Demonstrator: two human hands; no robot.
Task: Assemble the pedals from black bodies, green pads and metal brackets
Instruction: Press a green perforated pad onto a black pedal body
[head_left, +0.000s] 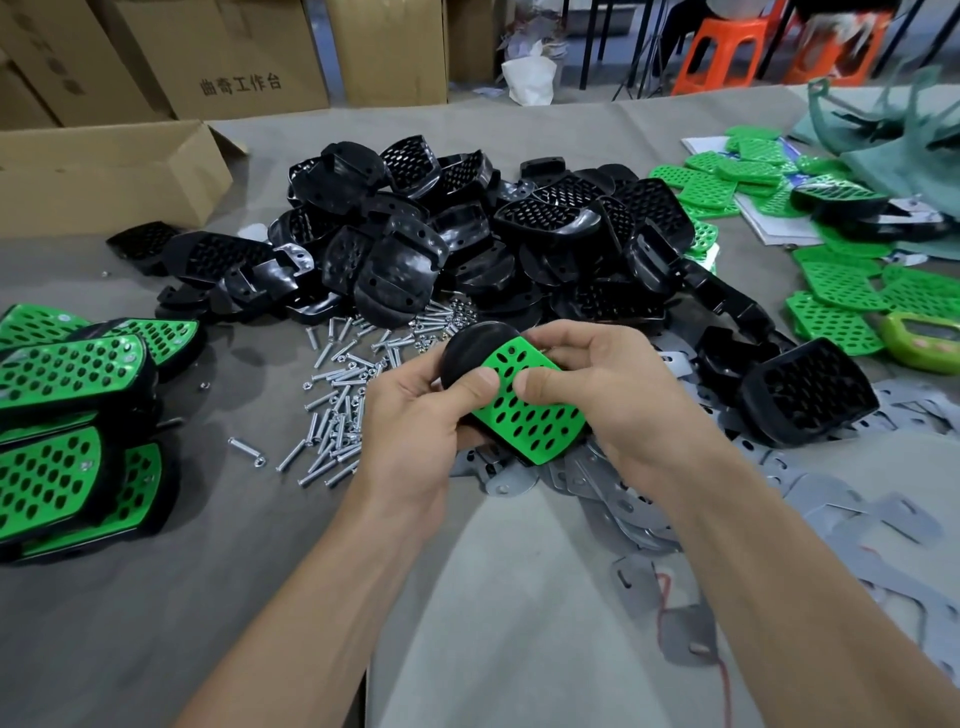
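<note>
Green pad (524, 415) lies against a black body (467, 353) in the head view, both held just above the table (156, 597). The left hand (410, 415) has its grip curled round the body, thumb pressing the pad's near edge. The right hand (608, 395) pinches the pad's other side, its grip closed on it. Behind them lies a heap of black bodies (467, 234), with screws (337, 405) in front of it. Metal brackets (779, 493) lie at right and finished pedals (67, 415) at left.
</note>
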